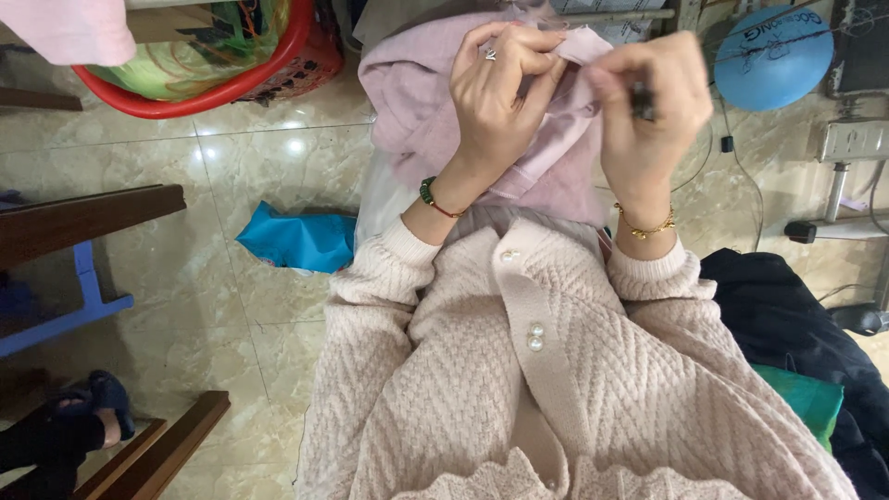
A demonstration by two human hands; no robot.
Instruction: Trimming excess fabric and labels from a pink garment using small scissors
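Pink garment (435, 120) between both hands' fingers (519, 46)

A red basket (199, 93) sits on the marble floor (231, 167) near a crumpled blue bag (296, 239), with a blue balloon (773, 57), dark cloth (796, 315) and wooden bench (83, 220) around.

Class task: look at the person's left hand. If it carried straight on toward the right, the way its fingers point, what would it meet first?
Most likely the right hand, just across the pink fabric that the left hand pinches.
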